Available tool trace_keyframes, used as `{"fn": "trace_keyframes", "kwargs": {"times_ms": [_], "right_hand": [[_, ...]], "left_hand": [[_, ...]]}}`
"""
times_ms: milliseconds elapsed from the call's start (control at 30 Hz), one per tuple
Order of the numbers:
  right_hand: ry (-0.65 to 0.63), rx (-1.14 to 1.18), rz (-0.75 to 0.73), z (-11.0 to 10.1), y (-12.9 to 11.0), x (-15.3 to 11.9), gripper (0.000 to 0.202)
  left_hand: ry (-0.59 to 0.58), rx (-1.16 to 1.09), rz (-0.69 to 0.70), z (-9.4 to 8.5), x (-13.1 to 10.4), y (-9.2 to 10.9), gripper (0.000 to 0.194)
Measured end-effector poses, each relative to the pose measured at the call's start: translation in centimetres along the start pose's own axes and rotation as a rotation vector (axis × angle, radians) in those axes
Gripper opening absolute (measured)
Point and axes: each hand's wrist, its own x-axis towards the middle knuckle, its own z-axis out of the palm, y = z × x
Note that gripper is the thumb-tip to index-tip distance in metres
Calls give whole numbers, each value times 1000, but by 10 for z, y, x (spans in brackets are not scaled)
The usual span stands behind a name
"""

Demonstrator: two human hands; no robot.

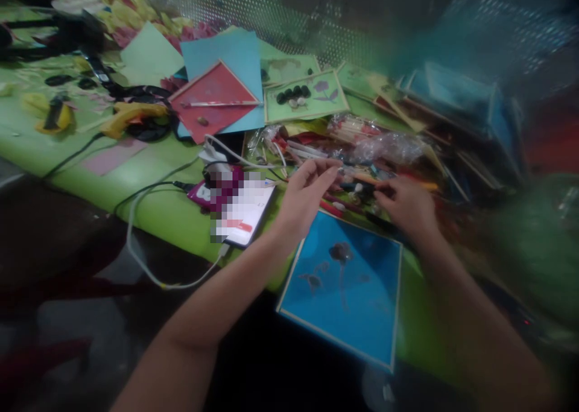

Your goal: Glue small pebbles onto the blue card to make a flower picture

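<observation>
My left hand (308, 189) is over the pile of craft supplies, its thumb and fingers closed together at the tips; what they pinch, if anything, is too small to make out. To its right, my right hand (407, 204) reaches into the same pile with its fingertips pressed together. A dark pen-like stick (350, 187) and an orange stick (364, 177) lie close to those fingertips. Below both hands, a blue framed panel (362, 291) with a dark flower and leaf design lies tilted at the table's front edge.
A phone (251, 213) with a white cable (131, 225) lies left of my hands. Behind are a red framed panel (217, 101), a green panel (305, 98) with dark balls, and plastic-wrapped sticks (353, 128). A yellow glue gun (133, 115) lies left; stacked panels (461, 98) stand right.
</observation>
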Motion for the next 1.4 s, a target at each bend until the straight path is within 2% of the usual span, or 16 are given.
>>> {"fn": "trace_keyframes", "kwargs": {"times_ms": [133,267,433,567,633,800,933,1033,1133,1200,1400], "right_hand": [[46,127,-37,-10,-2,-6,17],[122,210,-126,-24,-16,-18,19],[216,86,-315,-26,-29,-31,21],[376,43,-496,-18,-30,-32,12],[429,93,-533,-16,-30,-31,10],[349,247,-462,-14,-29,-30,10],[214,254,-402,-6,-22,-27,12],[161,151,-378,1,-13,-24,16],[131,59,-347,7,-4,-20,16],[115,26,-322,9,1,-18,16],[108,27,-285,14,8,-14,14]], "left_hand": [[-112,29,-56,2,1,-6,9],[-205,52,-169,3,2,-14,17],[-272,3,-333,4,1,-18,21],[-269,-42,-342,2,1,-20,20],[-278,-44,-332,1,2,-23,20],[-299,21,-253,1,3,-30,21],[-320,373,-64,0,5,-30,21],[-221,588,46,-5,11,-26,26],[-108,760,95,-13,20,-17,29],[-78,907,111,-16,24,-9,32],[-156,1459,116,-3,34,18,29]]}}
